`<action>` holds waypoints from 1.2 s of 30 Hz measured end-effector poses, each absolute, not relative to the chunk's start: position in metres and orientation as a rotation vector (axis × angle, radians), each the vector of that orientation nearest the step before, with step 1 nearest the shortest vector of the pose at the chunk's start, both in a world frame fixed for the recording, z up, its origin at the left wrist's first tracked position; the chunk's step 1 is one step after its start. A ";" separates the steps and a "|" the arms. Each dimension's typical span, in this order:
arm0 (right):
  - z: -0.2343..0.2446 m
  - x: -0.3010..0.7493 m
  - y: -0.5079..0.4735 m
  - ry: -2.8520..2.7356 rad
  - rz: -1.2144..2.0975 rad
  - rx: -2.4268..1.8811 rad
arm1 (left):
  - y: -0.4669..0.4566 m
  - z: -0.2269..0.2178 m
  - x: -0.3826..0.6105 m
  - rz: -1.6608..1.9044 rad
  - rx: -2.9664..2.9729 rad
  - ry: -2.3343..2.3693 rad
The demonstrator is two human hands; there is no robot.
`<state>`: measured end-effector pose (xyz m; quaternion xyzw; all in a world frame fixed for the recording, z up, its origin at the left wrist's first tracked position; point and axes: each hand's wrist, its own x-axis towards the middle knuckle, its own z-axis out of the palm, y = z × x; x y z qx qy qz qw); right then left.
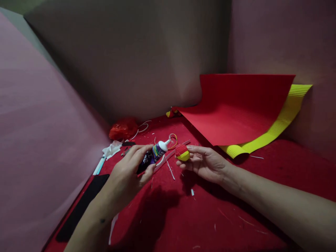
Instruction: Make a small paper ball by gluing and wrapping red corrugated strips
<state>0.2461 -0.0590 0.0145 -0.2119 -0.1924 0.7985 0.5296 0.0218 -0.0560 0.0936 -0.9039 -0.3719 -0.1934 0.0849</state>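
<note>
Ridged paper piece (183,153), smooth plastic nozzle (163,145), glossy crinkled bag (124,128).

This looks like a small handicraft corner; whether it belongs to a home or a workshop cannot be told. Plain panels stand at 9 o'clock (31,105), 12 o'clock (157,52) and 2 o'clock (283,38), closing in a red work surface (210,224). Craft materials show its use: a large red sheet (241,108) between 2 and 3 o'clock, a yellow corrugated strip (283,119) at 3, a nozzled tube (159,149) near the centre toward 7, and a ridged red-and-yellow piece (182,153) toward 5. Pale offcuts (170,169) litter 6 o'clock.
</note>
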 end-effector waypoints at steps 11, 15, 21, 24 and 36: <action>0.014 0.246 -0.058 -0.336 1.916 -0.437 | -0.062 0.081 0.030 -0.499 -2.703 -1.002; 0.014 0.246 -0.057 -0.330 1.908 -0.451 | -0.063 0.080 0.028 -0.485 -2.693 -0.987; 0.015 0.246 -0.059 -0.327 1.918 -0.433 | -0.061 0.076 0.027 -0.462 -2.694 -0.983; 0.015 0.246 -0.059 -0.334 1.898 -0.446 | -0.059 0.074 0.026 -0.454 -2.690 -0.967; 0.013 0.245 -0.059 -0.442 1.878 -0.488 | -0.063 0.075 0.028 -0.436 -2.683 -0.984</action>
